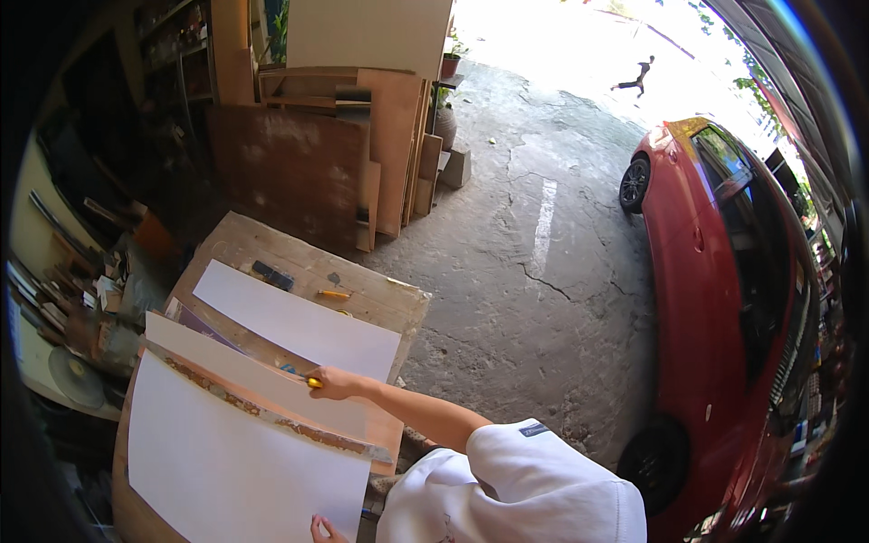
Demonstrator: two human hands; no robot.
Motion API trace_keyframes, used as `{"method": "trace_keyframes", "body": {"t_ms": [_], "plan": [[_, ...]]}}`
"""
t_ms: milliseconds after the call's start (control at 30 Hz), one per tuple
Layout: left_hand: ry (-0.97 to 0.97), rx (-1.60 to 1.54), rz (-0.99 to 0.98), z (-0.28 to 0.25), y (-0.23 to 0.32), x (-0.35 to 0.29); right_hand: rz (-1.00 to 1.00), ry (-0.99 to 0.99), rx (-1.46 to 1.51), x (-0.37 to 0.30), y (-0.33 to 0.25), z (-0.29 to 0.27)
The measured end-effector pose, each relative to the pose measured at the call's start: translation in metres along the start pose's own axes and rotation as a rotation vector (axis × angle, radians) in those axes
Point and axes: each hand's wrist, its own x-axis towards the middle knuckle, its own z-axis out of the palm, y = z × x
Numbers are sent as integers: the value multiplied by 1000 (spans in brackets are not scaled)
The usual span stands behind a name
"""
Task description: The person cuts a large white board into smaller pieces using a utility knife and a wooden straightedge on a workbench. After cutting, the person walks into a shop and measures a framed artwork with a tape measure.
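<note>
My right hand (335, 382) reaches across the workbench, closed round a small yellow-handled tool (314, 384). The tool's front end is thin, and its exact kind is too small to tell. Under and beside it runs a long pale strip of board (226, 356). Next to that lies a worn wooden batten (253, 409) with flaking paint, along the edge of a large white sheet (235, 475). At the bottom of the picture my left hand (324, 530) is partly cut off over the sheet's edge, its visible fingers apart and holding nothing.
Another white sheet (299, 317) lies farther up the workbench (398, 303), near a black block-like object (272, 275) and a yellow slim tool (335, 293). Wooden panels (290, 167) lean behind. A red car (697, 317) stands at right; a distant person (644, 77) moves outside.
</note>
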Motion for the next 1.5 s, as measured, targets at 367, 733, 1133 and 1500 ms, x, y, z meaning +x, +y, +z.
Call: {"method": "trace_keyframes", "body": {"t_ms": [367,733,1133,1500], "plan": [[225,-49,-83,44,5,-70,132,189,-76,-32,32,-149],[380,7,-442,62,5,-157,217,-9,-423,-24,103,-192],[363,322,-137,59,38,-124,-16,220,-1019,57,45,-27],[-59,572,332,82,28,-44,144,-190,-721,-41,16,124]]}}
